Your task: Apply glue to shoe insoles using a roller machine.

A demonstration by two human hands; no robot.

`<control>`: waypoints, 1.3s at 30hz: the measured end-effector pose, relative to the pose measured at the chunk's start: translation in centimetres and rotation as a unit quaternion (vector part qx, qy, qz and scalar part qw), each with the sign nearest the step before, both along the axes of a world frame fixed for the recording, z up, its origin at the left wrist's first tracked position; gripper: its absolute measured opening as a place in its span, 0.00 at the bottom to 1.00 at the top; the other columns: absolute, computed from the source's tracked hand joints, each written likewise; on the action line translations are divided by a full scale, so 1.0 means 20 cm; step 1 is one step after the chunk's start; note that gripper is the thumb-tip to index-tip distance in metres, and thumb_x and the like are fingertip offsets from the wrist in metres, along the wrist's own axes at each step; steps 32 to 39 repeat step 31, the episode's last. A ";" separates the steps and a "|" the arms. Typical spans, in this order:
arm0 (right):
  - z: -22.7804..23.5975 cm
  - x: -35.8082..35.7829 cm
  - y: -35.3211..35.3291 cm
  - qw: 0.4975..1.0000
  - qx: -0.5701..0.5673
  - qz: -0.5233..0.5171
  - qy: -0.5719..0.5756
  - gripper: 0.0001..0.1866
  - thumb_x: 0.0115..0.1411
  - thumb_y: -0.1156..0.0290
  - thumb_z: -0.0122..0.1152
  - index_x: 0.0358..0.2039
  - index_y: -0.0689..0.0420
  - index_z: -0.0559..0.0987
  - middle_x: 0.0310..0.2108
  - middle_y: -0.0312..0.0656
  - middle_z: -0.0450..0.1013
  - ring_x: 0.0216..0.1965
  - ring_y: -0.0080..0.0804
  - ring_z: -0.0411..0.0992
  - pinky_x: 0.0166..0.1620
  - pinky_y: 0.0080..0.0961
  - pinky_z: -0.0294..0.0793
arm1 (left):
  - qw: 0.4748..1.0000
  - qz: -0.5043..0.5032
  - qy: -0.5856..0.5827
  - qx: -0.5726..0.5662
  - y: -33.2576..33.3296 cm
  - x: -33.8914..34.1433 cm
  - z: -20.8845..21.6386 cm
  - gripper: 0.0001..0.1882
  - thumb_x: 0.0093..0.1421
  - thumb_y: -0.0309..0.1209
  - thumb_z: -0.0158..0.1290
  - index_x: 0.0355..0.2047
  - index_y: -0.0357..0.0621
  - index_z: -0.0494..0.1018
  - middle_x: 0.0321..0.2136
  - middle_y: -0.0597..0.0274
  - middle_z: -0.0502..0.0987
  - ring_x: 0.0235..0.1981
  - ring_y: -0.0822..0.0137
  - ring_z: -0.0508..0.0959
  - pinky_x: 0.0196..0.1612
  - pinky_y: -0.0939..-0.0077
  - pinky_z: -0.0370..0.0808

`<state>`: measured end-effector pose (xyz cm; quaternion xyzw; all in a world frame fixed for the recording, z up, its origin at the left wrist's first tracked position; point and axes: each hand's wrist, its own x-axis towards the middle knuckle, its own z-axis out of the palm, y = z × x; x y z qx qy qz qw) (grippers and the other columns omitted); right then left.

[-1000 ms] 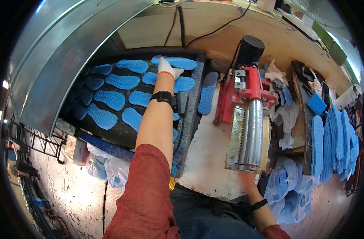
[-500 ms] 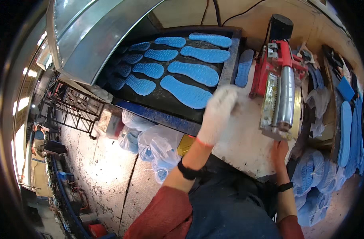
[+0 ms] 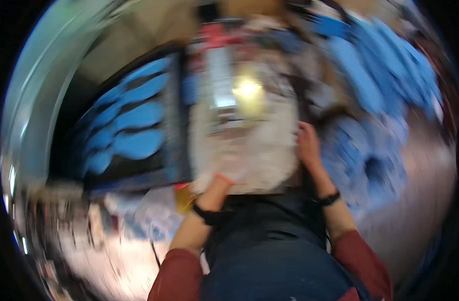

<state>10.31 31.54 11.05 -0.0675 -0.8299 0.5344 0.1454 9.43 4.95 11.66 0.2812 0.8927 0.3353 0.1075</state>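
Observation:
Motion smears the whole view. My left hand (image 3: 232, 160), in a white glove with an orange cuff, is over the pale worktop (image 3: 277, 160), and its fingers blend into that surface. Beyond it stands the red machine with a metal roller (image 3: 220, 75). My bare right hand (image 3: 308, 143) is at the worktop's right edge; its fingers are blurred, and anything in them cannot be made out. To the left, blue insoles (image 3: 139, 144) lie in rows in a dark tray with a raised rim (image 3: 175, 115).
More blue insoles (image 3: 357, 75) hang or stand in a bunch at the far right. Below them are clear plastic bags with blue contents (image 3: 345, 143). Further plastic bags (image 3: 162, 213) sit beneath the tray's near side. A shiny metal hood (image 3: 36, 110) rises at the left.
The view has swung to the right, so the tray and machine appear further left. My left hand has moved from beside the tray's corner to the worktop before the machine.

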 end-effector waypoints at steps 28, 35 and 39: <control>-1.33 0.27 1.70 0.747 -0.513 -0.420 -0.055 0.10 0.57 0.65 0.55 0.25 0.58 0.75 0.26 0.44 0.73 0.20 0.32 0.73 0.18 0.17 0.69 | 0.958 0.022 0.167 -0.232 0.65 -0.27 0.06 0.30 0.59 0.37 0.48 0.62 0.41 0.61 0.64 0.44 0.57 0.65 0.46 0.55 0.67 0.55 0.49; -1.52 0.27 1.89 0.789 -0.531 -0.308 0.009 0.15 0.55 0.62 0.61 0.34 0.61 0.73 0.27 0.49 0.73 0.19 0.39 0.73 0.20 0.28 0.75 | 0.965 0.023 0.163 -0.203 0.65 -0.27 0.04 0.31 0.58 0.36 0.49 0.62 0.42 0.61 0.64 0.45 0.57 0.66 0.46 0.54 0.67 0.56 0.49; -1.52 0.27 1.89 0.789 -0.531 -0.308 0.009 0.15 0.55 0.62 0.61 0.34 0.61 0.73 0.27 0.49 0.73 0.19 0.39 0.73 0.20 0.28 0.75 | 0.965 0.023 0.163 -0.203 0.65 -0.27 0.04 0.31 0.58 0.36 0.49 0.62 0.42 0.61 0.64 0.45 0.57 0.66 0.46 0.54 0.67 0.56 0.49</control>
